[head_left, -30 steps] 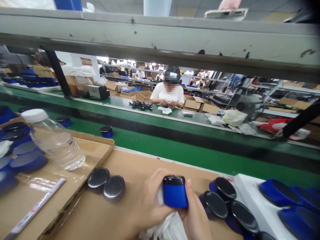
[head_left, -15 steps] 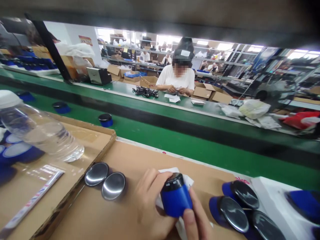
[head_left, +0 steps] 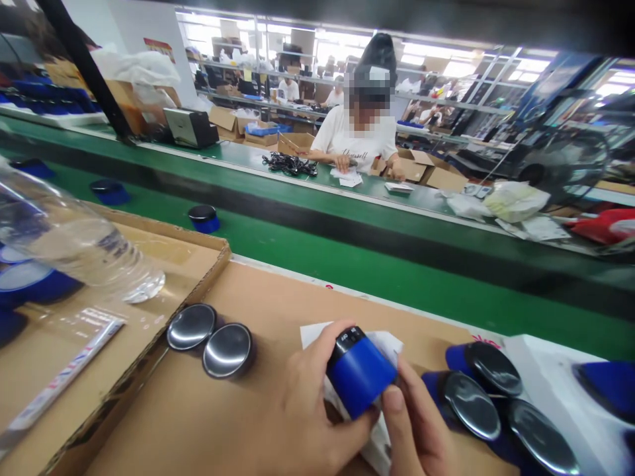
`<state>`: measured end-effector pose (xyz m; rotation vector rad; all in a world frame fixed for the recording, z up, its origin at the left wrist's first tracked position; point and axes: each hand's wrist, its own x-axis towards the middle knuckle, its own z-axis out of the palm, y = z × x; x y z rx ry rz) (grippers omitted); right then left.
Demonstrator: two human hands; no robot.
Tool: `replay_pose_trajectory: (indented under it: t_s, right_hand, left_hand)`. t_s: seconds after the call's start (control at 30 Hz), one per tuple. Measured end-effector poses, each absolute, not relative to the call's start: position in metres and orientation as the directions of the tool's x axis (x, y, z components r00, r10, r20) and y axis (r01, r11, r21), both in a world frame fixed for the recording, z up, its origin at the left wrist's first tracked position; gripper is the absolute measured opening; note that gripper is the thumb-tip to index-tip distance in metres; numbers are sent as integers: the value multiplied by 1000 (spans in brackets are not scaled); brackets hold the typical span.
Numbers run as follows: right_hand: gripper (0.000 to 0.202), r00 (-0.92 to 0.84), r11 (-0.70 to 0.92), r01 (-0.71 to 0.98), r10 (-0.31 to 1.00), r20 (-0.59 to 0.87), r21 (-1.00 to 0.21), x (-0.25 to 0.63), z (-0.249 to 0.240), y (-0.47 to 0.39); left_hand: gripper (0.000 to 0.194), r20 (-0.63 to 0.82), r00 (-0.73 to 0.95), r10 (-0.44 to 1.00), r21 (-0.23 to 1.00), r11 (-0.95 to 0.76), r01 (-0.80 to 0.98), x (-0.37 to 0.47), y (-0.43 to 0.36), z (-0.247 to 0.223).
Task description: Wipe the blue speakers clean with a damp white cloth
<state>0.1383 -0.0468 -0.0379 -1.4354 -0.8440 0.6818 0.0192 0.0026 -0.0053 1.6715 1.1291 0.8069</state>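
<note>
A blue device with a black end marked OFF is tilted between my two hands, above the brown board. My left hand wraps its left side, thumb and fingers closed on it. At its lower right, the thumb and fingers of my right hand press against it and a white cloth. The cloth lies behind and below the device. Left of my hands stand two round pieces with glossy black tops. Several blue pieces with black tops rest to the right.
A clear bottle lies over a cardboard tray at the left. Blue and black pieces sit on the green belt. White foam is at the right. Across the belt, a person in a white shirt handles papers.
The device has turned in my hands and tilts more, its black end toward the upper left. The view has shifted slightly. Across the belt, the person's hands have moved apart.
</note>
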Motion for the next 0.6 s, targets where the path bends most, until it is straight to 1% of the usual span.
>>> replay_pose_trajectory:
  t_s: [0.03, 0.07, 0.1, 0.13, 0.17, 0.2, 0.23, 0.27, 0.3, 0.37, 0.4, 0.43, 0.47, 0.5, 0.6]
  right_hand:
    - [28, 524, 146, 209, 818, 237, -967, 138, -37, -47]
    - [26, 451, 276, 332, 793, 409, -902, 138, -35, -46]
    - [26, 346, 408, 436, 747, 568, -802, 139, -33, -45]
    - [27, 231, 517, 512, 686, 689, -686, 141, -31, -44]
    - [27, 132, 586, 565, 631, 765, -581, 145, -30, -42]
    - [25, 74, 610, 606, 595, 800, -510, 150, -30, -41]
    - [20, 49, 611, 629, 585, 810, -480, 156, -30, -40]
    - [13, 47, 609, 622, 599, 800, -492, 162, -32, -39]
    - [18, 59, 610, 579, 630, 774, -540, 167, -34, -38]
    - [48, 102, 591, 442, 714, 692, -675, 170, -36, -39]
    - [57, 144, 539, 377, 769, 623, -753, 167, -36, -39]
    - [57, 194, 463, 318, 822, 535, -827, 162, -35, -41]
    - [53, 248, 378, 261, 863, 440, -888, 155, -33, -42]
    - [51, 293, 300, 212, 889, 353, -930, 148, -30, -43]
    - [38, 349, 145, 23, 926, 144, -989, 130, -20, -49]
  left_hand:
    - [70, 22, 377, 926, 937, -151, 316, 18, 5, -4]
    - [69, 30, 378, 925, 936, -159, 313, 18, 7, -4]
    - [69, 38, 360, 932, 935, -161, 317, 18, 8, -4]
    - [70, 45, 338, 940, 931, -162, 327, 18, 9, -4]
    - [71, 67, 317, 946, 926, -177, 333, 18, 8, -5]
    - [72, 86, 318, 944, 923, -196, 332, 17, 7, -6]
    - [71, 111, 339, 934, 919, -226, 324, 17, 6, -7]
    - [71, 134, 371, 919, 912, -261, 316, 16, 4, -7]
    - [70, 156, 407, 900, 902, -298, 312, 15, 3, -7]
    - [69, 195, 444, 874, 869, -364, 334, 13, 0, -6]
    - [69, 210, 455, 865, 855, -388, 344, 12, -2, -5]
    - [68, 230, 446, 865, 847, -404, 347, 11, -3, -4]
    - [67, 236, 436, 868, 847, -404, 345, 12, -4, -3]
    - [66, 236, 419, 876, 853, -394, 342, 12, -4, -1]
    - [70, 268, 389, 881, 848, -408, 339, 17, -4, 2]
